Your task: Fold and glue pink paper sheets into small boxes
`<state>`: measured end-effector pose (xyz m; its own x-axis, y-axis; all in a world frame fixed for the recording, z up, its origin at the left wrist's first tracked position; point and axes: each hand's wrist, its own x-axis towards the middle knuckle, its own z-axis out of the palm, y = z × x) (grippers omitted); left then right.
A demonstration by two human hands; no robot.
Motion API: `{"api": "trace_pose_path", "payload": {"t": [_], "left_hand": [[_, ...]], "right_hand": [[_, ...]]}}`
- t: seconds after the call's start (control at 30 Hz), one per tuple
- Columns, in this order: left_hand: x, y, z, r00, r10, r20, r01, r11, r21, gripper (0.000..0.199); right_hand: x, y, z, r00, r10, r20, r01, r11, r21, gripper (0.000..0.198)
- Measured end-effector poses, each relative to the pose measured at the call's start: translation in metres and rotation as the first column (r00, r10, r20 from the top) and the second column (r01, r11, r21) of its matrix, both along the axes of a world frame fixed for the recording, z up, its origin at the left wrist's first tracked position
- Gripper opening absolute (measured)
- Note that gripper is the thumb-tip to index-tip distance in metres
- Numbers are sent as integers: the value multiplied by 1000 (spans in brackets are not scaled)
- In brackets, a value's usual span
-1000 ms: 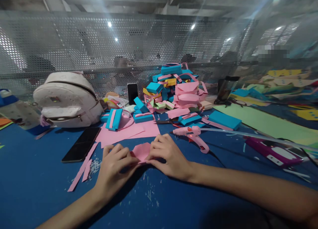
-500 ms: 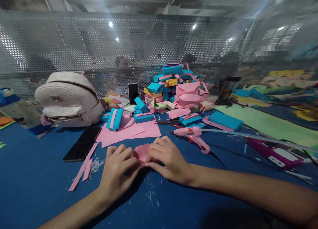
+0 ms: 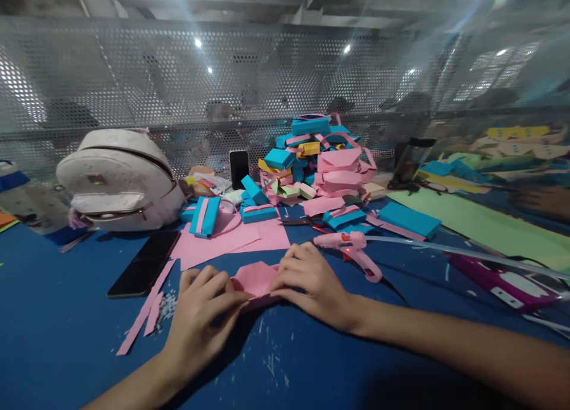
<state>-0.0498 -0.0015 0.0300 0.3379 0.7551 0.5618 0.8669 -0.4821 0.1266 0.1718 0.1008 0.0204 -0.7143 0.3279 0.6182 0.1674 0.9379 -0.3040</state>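
Between my two hands is a folded piece of pink paper, its front edge pinched from both sides just above the blue table. My left hand grips its left end between thumb and fingers. At the right end, my right hand pinches it the same way, and the fingers cover that part. A pink glue gun lies just beyond my right hand, its small light glowing red. Thin pink paper strips rest left of my left hand, beside white scraps.
Behind lie pink sheets and a heap of blue and pink paper boxes. A dark phone and a pale backpack are at left. A purple power strip and green sheet lie right, near another person's hand.
My hands have moved apart along the pink paper, so more of its fold shows between them. Another person's hand has come into view at the far right.
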Motion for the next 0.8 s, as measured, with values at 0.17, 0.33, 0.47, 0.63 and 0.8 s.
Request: {"api": "trace_pose_path", "payload": {"t": [0.17, 0.33, 0.47, 0.63, 0.8], "left_hand": [[0, -1, -2, 999, -17, 27, 18, 1000, -16, 21], [-3, 0, -3, 999, -31, 31, 31, 1000, 1, 17], [-11, 2, -2, 1000, -21, 16, 21, 1000, -8, 14], [-18, 8, 0, 999, -41, 1, 41, 999, 21, 14], [-17, 9, 0, 994, -94, 47, 94, 996, 7, 12]], "right_hand": [[-3, -3, 1, 999, -18, 27, 19, 1000, -5, 11], [0, 0, -1, 1000, 21, -5, -20, 999, 35, 13], [4, 6, -3, 1000, 17, -24, -16, 1000, 25, 17], [5, 11, -1, 999, 16, -28, -17, 999, -39, 24], [5, 13, 0, 999, 47, -2, -47, 998, -48, 23]]}}
